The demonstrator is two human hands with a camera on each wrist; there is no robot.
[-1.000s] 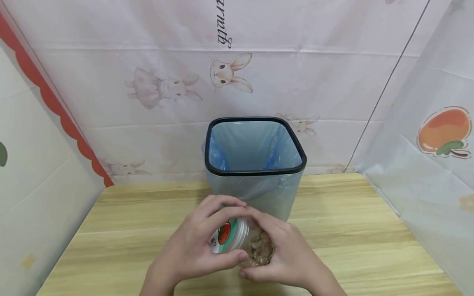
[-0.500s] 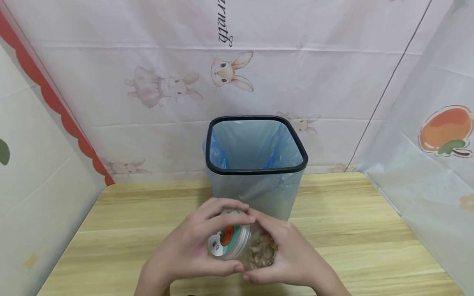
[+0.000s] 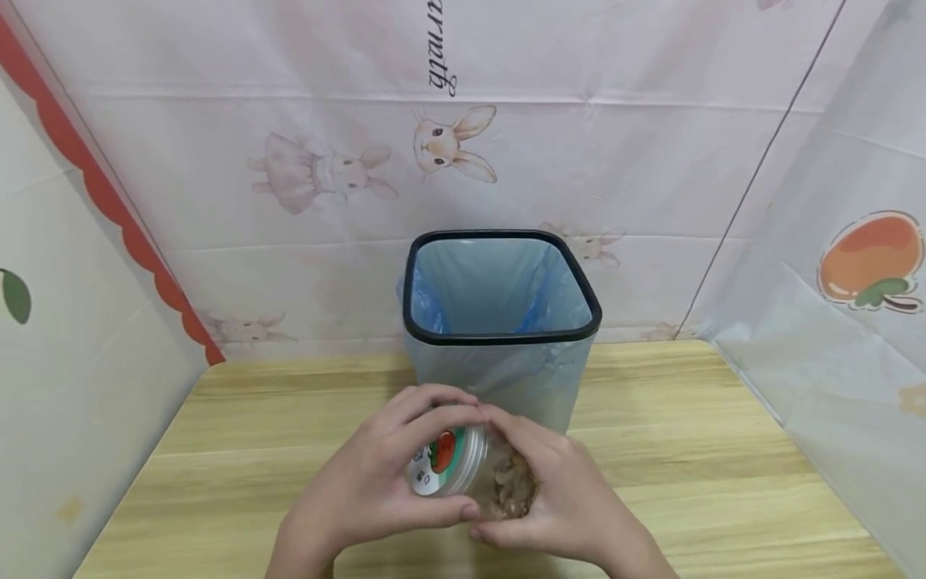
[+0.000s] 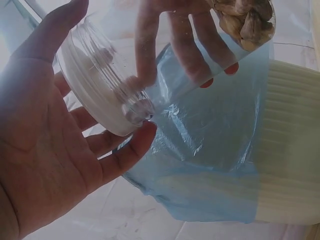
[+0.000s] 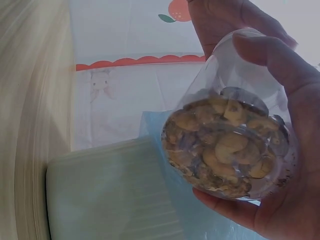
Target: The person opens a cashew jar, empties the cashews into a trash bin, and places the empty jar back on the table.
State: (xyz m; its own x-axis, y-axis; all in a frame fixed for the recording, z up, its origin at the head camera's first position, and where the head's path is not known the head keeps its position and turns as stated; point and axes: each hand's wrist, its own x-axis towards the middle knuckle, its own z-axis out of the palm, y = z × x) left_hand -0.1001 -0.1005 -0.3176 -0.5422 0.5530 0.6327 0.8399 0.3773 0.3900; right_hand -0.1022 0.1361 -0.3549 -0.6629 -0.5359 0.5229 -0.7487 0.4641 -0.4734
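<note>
In the head view a clear plastic jar (image 3: 486,474) is held tilted in front of the bin. My left hand (image 3: 379,466) curls round its lid (image 3: 444,460), whose label is white and green with a red fruit. My right hand (image 3: 564,494) grips the jar's body near the base. Brown curved pieces (image 5: 220,145), nut-like, lie in the bottom of the jar in the right wrist view. The left wrist view shows the threaded neck beside the whitish lid (image 4: 92,92), which sits on the jar. My left fingertips touch the lid's edge.
A pale bin (image 3: 499,378) with a black rim and a blue bag (image 3: 423,301) stands just beyond my hands on the wooden table (image 3: 289,434). Printed sheets (image 3: 311,273) hang behind the table and on both sides.
My left fingers loosened a little around the lid half a second ago, showing more of its label, and have closed in on it again. The jar stays in nearly the same place.
</note>
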